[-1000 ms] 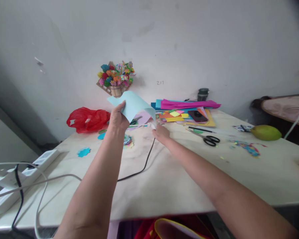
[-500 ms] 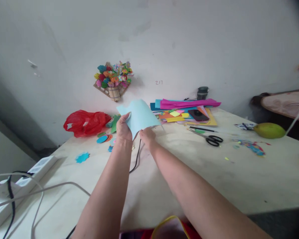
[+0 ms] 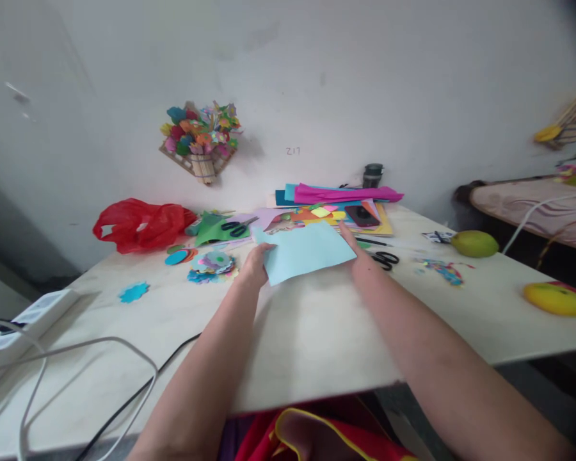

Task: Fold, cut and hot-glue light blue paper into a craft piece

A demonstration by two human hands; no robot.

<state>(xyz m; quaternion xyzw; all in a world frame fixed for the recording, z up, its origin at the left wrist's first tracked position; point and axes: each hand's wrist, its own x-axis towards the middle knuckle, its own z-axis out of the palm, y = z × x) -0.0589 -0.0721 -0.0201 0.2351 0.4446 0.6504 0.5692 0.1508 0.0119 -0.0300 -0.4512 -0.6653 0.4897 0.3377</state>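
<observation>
A light blue sheet of paper is held out over the table, with one uneven edge on its far left side. My left hand grips its left edge, thumb on top and the other fingers hidden beneath. Along the right edge, my right hand holds the sheet, most of its fingers out of sight. Black-handled scissors lie just beyond my right hand, partly covered by it. To the left of my left hand is a pile of paper flower cutouts.
A second pair of scissors rests on coloured paper near a red plastic bag. Behind the sheet lie stacked papers with a phone. A green mango and a yellow one sit right. A power strip and cables occupy the left.
The blue sheet has been lowered and laid out flatter. My right hand has moved from its lower edge to its right edge. The view has shifted, uncovering the flower pile and second scissors.
</observation>
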